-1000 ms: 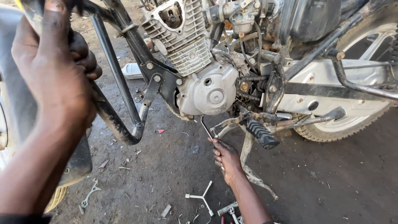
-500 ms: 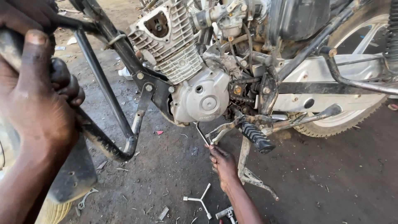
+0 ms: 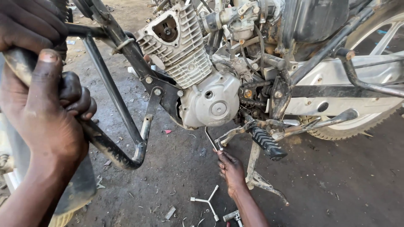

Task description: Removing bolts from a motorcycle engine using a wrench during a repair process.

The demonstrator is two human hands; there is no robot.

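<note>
- Since a second ago the left hand (image 3: 46,113) has kept its grip clenched on the dark guard tube (image 3: 113,151) at the front of the motorcycle; the bike now sits closer and further left in the view
- Another hand (image 3: 29,21) has come into the upper left corner, wrapped over the same tubing just above the left hand; whose it is cannot be told
- The right hand (image 3: 230,168) has stayed low under the engine case (image 3: 210,105), fingers closed on the lower end of a thin bent metal tool (image 3: 209,138) whose tip points up at the underside of the case, just beside the ribbed footpeg (image 3: 267,143)
- Judging by this, the bike is being steadied at the front while the work under the engine goes on; the tool has barely shifted
- A three-armed wrench (image 3: 206,201) lies on the dirt floor (image 3: 336,189) near the right wrist, untouched
- No packages, labels or signs can be made out: only a small red scrap (image 3: 167,131) on the ground below the engine and a pale flat scrap (image 3: 170,212) near the lower edge
</note>
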